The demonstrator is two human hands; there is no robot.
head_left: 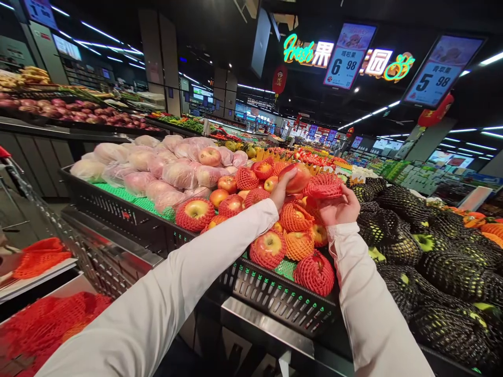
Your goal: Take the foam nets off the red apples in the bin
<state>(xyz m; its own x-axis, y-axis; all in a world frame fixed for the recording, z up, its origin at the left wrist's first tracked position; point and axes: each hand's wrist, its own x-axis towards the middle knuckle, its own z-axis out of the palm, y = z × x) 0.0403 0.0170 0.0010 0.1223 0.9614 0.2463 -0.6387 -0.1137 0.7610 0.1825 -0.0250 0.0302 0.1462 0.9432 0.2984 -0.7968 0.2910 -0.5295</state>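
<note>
My left hand [280, 191] is closed round a bare red apple [299, 178], held above the display. Just right of it, my right hand [341, 206] grips a red foam net sleeve [324, 186]; whether anything sits inside the sleeve I cannot tell. Apple and sleeve are close together, nearly touching. Under both hands lie more apples, some loose and some in red or orange foam nets, such as a netted apple [268, 249] near the front. They rest in a black slatted crate [279, 293] with a green lining.
Pale fruits in clear bags [141, 159] fill the left of the display. Green fruits in black nets [451, 272] are heaped at right. A metal shopping cart [74, 246] stands at left, near a pile of red foam nets [51, 327]. Price screens [349, 56] hang overhead.
</note>
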